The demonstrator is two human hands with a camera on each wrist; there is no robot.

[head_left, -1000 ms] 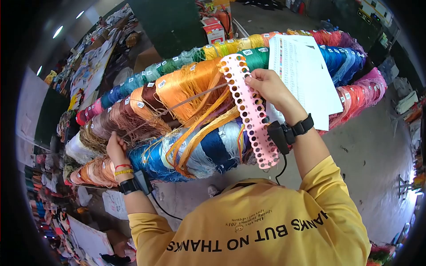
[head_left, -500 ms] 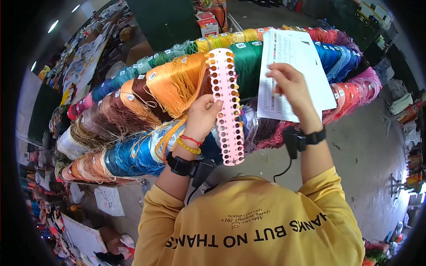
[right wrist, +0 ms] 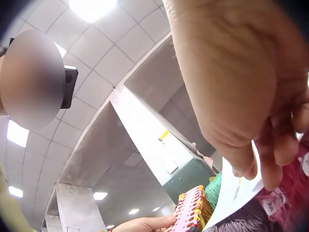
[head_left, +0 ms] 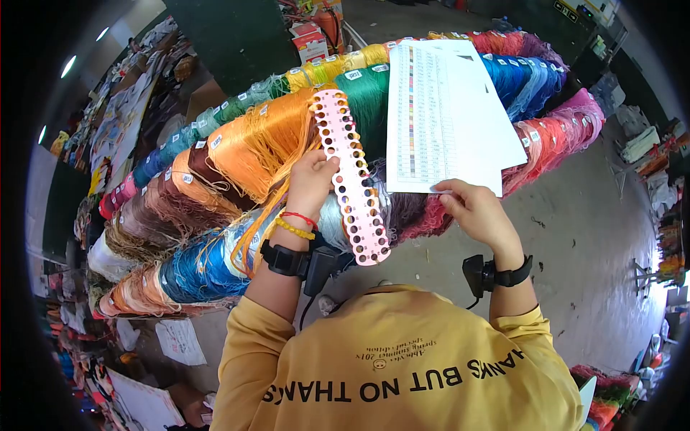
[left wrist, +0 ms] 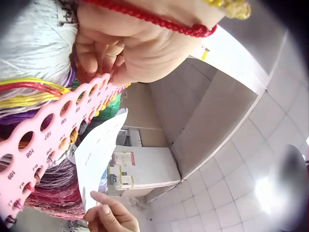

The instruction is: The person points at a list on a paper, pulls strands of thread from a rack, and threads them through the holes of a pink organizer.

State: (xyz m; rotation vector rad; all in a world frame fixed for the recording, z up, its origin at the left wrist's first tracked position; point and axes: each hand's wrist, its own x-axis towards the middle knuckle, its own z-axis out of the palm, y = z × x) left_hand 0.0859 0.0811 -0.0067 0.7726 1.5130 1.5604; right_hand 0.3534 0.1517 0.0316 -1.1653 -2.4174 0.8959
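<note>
Pink plastic, long and flat and punched with two rows of numbered round holes, the thread organiser strip [head_left: 350,177] stands nearly upright in front of the person, held at its left edge about midway up by the left hand [head_left: 310,183], whose fingers are curled round the edge with the thumb on the front. Several holes carry short loops of coloured thread, seen close in the left wrist view [left wrist: 46,140]. Behind the strip lies a long curved bank of embroidery floss skeins [head_left: 237,154], tagged with small white number labels and running from orange and brown on the left through green and yellow to blue, red and pink on the right. White printed colour-chart sheets [head_left: 442,115] rest on the skeins to the right of the strip. The right hand [head_left: 476,212] pinches the lower edge of these sheets between thumb and bent fingers, which the right wrist view confirms [right wrist: 241,188]. Both wrists wear black straps, and the person wears a yellow top with black lettering [head_left: 402,373].
</note>
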